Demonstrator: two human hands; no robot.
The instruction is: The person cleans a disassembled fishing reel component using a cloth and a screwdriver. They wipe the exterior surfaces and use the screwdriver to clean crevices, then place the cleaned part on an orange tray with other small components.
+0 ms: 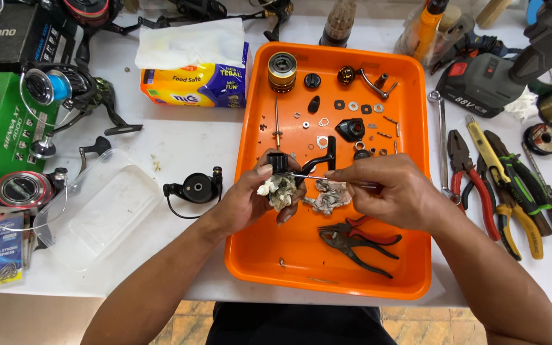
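Orange tray (260,255) dead centre on the white table (180,147), and it's packed. Up at 12 o'clock sits a gold spool (282,70), with a black knob (312,80) and a crank handle (372,81) to its right. Washers and screws (352,106) are scattered through the upper half, and a black cap (351,129) lies at 1 o'clock. Down at 5 o'clock, red-handled pliers (356,241) lie flat on the tray floor. A dirty wad of tissue (328,197) rests right in the middle.

Both forearms come in from 6 o'clock, angling up and meeting over the tray's centre. The left hand (250,201) is palm-up, fingers curled tight around a black reel part (289,165) and a second grubby tissue (278,190), thumb pressed on top. The right hand (384,188) sits at 3 o'clock of it, knuckles up, fingers pinched narrow on a thin metal pick (308,176) whose tip meets the reel part.

Outside the tray: a tissue pack (196,80) at 11 o'clock, a clear lid (107,211) at 9, assorted pliers (499,185) at 3, and a drill (499,70) at 2.
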